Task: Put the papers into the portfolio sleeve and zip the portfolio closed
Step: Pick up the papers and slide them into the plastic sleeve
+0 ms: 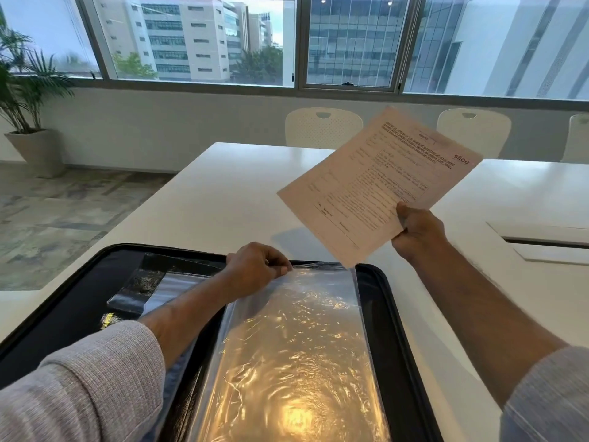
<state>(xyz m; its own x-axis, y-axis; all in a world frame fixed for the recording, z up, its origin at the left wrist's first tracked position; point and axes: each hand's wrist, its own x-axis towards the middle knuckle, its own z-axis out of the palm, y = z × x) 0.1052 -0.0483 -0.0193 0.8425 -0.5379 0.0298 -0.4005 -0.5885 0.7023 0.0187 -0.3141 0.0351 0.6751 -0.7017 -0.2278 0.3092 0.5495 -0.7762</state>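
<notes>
At the far left we see a potted palm (22, 90) standing on the floor by the window wall. Next comes the black portfolio (73, 301), lying open on the white table (223, 193) right in front of us, its zipped edge running round the dark interior. A small clear pocket (140, 291) sits on the left half of the interior.

Our left hand (255, 269) reaches across the portfolio, its grip closed in a pinch on the far edge of the clear plastic sleeve (296, 346). The sleeve lies over the right half of the open portfolio, wrinkled and shining with a warm reflection of light. Whether the pinch has parted the sleeve's mouth we cannot tell.

Further right, our right hand (417, 231) is raised above the table, its grip closed on the near corner of the papers (379, 183), thumb on top and fingers beneath. The papers are held in the air, tilted, printed side toward us, with a red logo near the upper right corner. Their lowest corner hangs just above the sleeve's far right corner; we cannot tell whether it touches.

Behind the table stand white chairs (323, 127), and at the right a cable hatch (548, 240) is set into the table.
</notes>
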